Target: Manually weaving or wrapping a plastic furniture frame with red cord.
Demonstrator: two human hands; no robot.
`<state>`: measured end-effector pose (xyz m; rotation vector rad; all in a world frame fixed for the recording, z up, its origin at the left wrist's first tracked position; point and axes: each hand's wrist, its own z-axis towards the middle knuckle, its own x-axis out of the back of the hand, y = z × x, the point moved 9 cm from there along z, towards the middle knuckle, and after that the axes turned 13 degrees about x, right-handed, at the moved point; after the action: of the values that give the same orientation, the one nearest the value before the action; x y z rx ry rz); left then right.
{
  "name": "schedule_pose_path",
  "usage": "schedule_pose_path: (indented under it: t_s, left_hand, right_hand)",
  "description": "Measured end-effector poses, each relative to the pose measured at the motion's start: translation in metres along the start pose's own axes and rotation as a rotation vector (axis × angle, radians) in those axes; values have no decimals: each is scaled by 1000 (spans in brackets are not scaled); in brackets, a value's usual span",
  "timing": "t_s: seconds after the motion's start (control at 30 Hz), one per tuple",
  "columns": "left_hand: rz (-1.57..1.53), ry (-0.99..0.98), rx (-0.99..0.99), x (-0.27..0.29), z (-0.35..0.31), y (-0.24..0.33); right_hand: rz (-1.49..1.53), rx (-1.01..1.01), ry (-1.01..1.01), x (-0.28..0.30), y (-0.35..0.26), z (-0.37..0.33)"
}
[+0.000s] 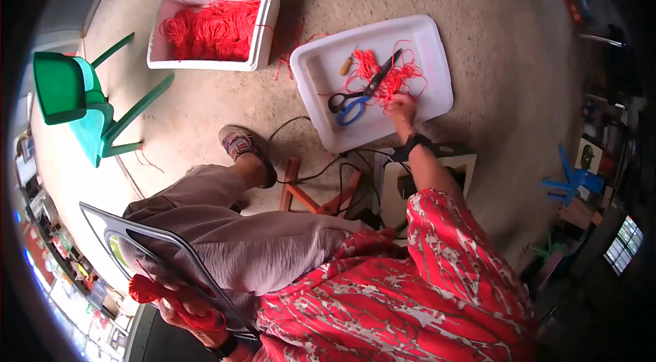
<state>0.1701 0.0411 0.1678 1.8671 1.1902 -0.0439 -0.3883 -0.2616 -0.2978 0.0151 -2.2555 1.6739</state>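
My left hand is at the lower left, closed around a small bundle of red cord, beside a dark-framed panel standing by my leg. My right hand reaches into a white plastic tray on the right. Its fingers are pinched together at the edge of a tangle of loose red cord. Across the tangle lie black-bladed scissors with dark handles. A blue-handled tool partly overlaps them. Near the tray's far left side rests a short wooden handle.
A white foam box filled with red cord hanks stands at the far left. Green plastic chairs are on the left. Close to the tray are a boxy beige object, black cables and an orange-brown stand. A blue stool sits far right.
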Motion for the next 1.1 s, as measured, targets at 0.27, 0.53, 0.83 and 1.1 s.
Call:
schedule_pose_path:
  t_s: [0.27, 0.53, 0.83, 1.1]
  left_hand:
    - [5, -65, -18, -9, -1, 5]
    - [-8, -117, -20, -31, -4, 1]
    - [112, -184, 20, -30, -1, 10]
    - [35, 200, -125, -11, -1, 15]
  right_hand:
    - [-1013, 354, -552, -18, -69, 5]
    - [-1035, 471, -604, -70, -118, -88]
    - [-674, 171, -362, -45, -118, -32]
    - [-605, -84, -307, -56, -101, 12]
